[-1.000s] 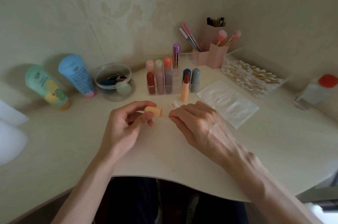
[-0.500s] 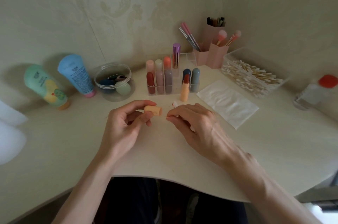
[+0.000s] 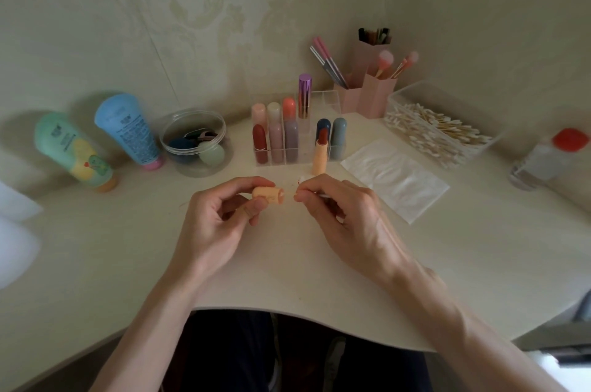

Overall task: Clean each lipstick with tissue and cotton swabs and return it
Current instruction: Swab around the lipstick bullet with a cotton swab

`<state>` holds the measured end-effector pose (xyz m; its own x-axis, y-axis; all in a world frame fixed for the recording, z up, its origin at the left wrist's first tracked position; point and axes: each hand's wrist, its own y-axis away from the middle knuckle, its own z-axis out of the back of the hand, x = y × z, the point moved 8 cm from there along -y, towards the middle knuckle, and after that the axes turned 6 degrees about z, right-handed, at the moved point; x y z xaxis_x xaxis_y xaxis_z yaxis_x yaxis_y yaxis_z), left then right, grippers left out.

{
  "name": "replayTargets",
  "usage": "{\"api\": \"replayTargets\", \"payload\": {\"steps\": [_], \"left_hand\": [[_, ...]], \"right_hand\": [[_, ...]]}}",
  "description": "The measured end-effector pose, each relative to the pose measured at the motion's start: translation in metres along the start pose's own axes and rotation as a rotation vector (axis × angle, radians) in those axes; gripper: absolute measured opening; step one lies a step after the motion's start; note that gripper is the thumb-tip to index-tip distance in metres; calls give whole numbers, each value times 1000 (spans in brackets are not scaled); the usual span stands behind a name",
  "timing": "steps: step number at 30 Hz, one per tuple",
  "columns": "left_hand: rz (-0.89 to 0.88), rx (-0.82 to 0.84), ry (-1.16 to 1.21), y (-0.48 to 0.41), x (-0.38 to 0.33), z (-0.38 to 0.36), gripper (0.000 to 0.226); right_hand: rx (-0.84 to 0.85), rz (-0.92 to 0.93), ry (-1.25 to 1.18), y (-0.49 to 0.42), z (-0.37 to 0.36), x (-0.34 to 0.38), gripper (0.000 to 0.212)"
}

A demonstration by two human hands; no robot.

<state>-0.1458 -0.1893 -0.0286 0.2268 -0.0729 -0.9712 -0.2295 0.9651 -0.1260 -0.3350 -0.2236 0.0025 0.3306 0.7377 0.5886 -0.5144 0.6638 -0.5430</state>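
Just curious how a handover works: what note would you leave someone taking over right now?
Left hand: grips the peach lipstick cap, open end toward the other hand.
Right hand: pinches a cotton swab, close to the cap.
The uncapped peach lipstick stands in front of the organizer; tissue and swab box lie to its right.
Done: cap off.
Left: finish swabbing the cap, recap, return it to the organizer. How many others are cleaned cannot be told.
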Motion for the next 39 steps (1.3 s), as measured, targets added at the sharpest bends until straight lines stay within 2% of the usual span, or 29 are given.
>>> {"api": "replayTargets", "payload": {"steps": [7, 11, 14, 22, 29, 35, 39], "left_hand": [[18, 4, -18, -1, 3, 0, 21], [35, 8, -22, 0, 3, 0, 25], [42, 7, -2, 2, 0, 0, 19], [61, -45, 18, 3, -2, 5, 20], [40, -37, 11, 2, 1, 4, 21], [29, -2, 18, 1, 0, 0, 16], [27, 38, -4, 0, 3, -2, 16]], "right_hand": [[-37, -28, 29, 2, 1, -3, 8], [-107, 0, 167, 2, 5, 2, 12], [-111, 29, 202, 2, 3, 4, 12], [-43, 97, 174, 1, -3, 9, 11], [56, 34, 26, 1, -8, 0, 10], [30, -39, -65, 0, -3, -4, 10], [-19, -69, -37, 1, 1, -5, 10]]}}
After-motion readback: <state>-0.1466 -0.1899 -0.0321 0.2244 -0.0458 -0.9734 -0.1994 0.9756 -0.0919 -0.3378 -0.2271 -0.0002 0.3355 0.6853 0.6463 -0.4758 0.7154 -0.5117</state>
